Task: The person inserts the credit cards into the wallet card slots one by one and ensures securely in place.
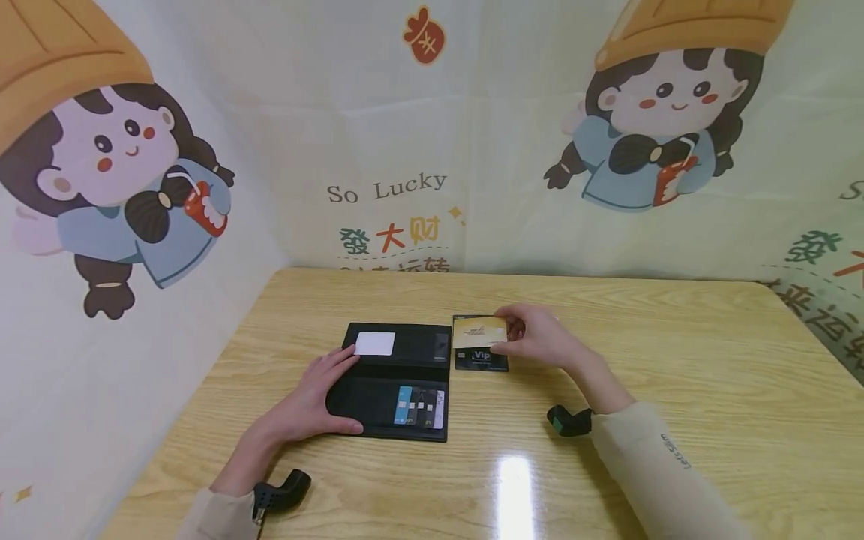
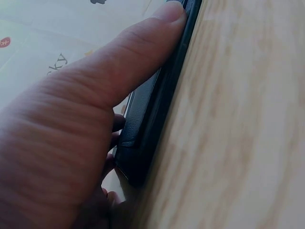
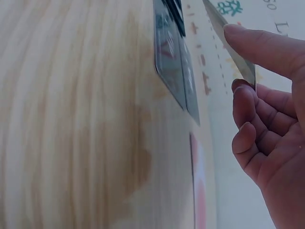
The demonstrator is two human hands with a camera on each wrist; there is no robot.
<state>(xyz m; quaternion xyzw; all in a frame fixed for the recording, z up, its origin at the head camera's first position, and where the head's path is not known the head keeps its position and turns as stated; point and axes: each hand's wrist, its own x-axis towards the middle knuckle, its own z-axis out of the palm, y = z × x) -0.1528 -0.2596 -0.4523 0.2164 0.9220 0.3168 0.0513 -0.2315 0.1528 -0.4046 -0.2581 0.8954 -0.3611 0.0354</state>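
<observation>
Left hand (image 1: 307,401), fingers extended, rests on the open wallet (image 1: 371,397) while the right hand (image 1: 545,337) pinches a gold card (image 1: 478,331) over the black Vip card (image 1: 481,361) beside it, apparently a card-moving step whose next move calls for a firm pinch.

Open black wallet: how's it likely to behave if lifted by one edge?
The black wallet lies open across a middle crease, so it would probably hinge there. Flat and low on the table, it seems unlikely to roll or tip. Its overlapping cards show exposed faces, so might slip if tilted.
</observation>
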